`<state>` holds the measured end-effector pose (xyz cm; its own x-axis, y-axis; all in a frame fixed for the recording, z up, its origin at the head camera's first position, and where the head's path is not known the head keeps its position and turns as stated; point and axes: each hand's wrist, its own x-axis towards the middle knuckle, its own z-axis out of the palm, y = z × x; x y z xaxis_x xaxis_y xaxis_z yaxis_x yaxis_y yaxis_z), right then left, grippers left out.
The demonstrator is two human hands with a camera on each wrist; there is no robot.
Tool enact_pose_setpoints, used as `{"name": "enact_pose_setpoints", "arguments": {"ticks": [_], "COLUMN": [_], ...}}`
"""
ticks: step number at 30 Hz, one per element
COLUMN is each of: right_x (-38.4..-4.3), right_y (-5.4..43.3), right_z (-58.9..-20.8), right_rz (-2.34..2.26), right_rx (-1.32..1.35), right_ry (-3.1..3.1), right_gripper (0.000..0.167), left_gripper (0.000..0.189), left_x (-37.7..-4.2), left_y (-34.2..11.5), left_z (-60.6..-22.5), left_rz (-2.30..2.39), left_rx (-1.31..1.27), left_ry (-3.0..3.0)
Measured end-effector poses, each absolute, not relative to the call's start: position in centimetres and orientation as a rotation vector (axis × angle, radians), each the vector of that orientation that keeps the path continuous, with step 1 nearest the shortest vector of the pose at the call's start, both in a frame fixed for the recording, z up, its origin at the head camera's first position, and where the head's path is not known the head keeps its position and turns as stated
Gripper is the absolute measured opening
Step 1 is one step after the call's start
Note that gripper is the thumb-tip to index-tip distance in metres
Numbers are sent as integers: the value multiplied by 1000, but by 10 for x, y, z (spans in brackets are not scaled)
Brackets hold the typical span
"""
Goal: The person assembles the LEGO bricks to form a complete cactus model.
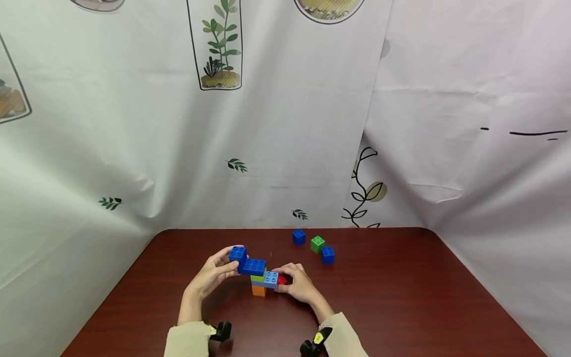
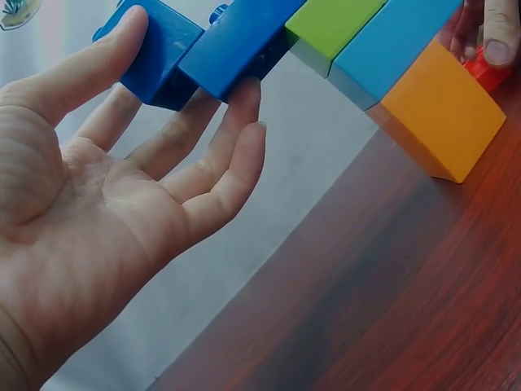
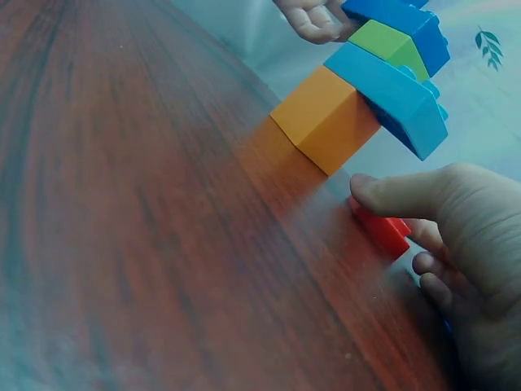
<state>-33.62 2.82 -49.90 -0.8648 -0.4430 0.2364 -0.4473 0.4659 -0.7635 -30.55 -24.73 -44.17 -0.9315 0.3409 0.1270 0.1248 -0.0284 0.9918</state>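
Observation:
A stepped stack of toy building bricks stands on the table: an orange brick (image 1: 258,290) at the bottom, then a light blue brick (image 1: 270,279), a lime green brick (image 2: 334,28), a longer blue brick (image 1: 254,267) and a small blue brick (image 2: 167,61) at the upper left end. My left hand (image 1: 213,275) holds the small blue brick between thumb and fingers, with other fingertips under the longer blue one. My right hand (image 1: 301,286) pinches a red brick (image 3: 378,226) just right of the orange brick, low by the table and below the light blue brick's overhang.
Behind the stack, toward the table's far edge, lie a blue brick (image 1: 299,237), a green brick (image 1: 317,244) and another blue brick (image 1: 327,255). The dark red wooden table (image 1: 401,297) ends at a white printed curtain (image 1: 285,124).

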Motion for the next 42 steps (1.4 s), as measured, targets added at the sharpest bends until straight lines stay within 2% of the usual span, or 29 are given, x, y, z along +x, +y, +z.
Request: {"name": "enact_pose_setpoints", "arguments": {"ticks": [5,9,16,20,35,42], "right_x": [-331,-328,-331,-334,-338,-335], "right_y": [28,27,27,29,31,31], "right_z": [-498,-495,-495,-499,-492,-485], "right_rz": [1370,1347,1332,1376,2376,2510], "right_rx": [766,720,651,592,375,341], "right_ry": [-2679,-2669,-2635,-2562,-2070,-2050], "right_gripper": [39,45,35,35,47,47], "left_gripper": [51,49,53,53,53,53], "left_x": [-305,-306,-309,-309,-311,-312], "left_y": [-244,-240,-232,-229,-223,-220], "left_z": [-442,-442,-441,-440,-440,-441], "left_rz": [2119,2177,2226,2234,2234,2229], "left_rx": [389,341,263,242,266,277], "left_ry": [2113,2126,2162,2169,2157,2147]}}
